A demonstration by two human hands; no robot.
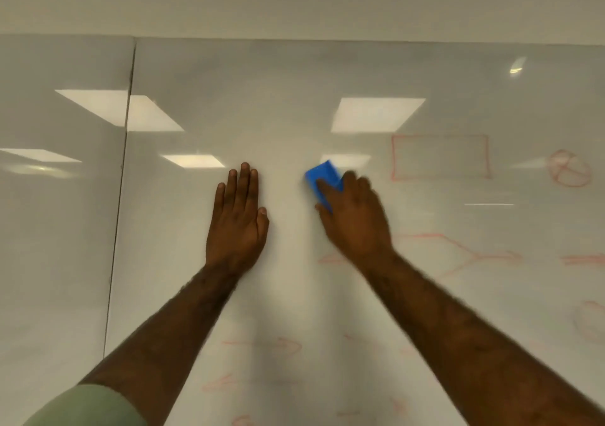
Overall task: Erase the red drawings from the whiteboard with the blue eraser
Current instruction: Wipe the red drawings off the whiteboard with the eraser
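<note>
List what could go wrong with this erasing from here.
1. The right hand grips the blue eraser at one end, so uneven pressure may leave ghosting like the faint red traces lower on the whiteboard.
2. The left hand rests flat on the board; its forearm could smear those traces.
3. The red rectangle and red circle at the right are not yet erased and might be missed.
</note>
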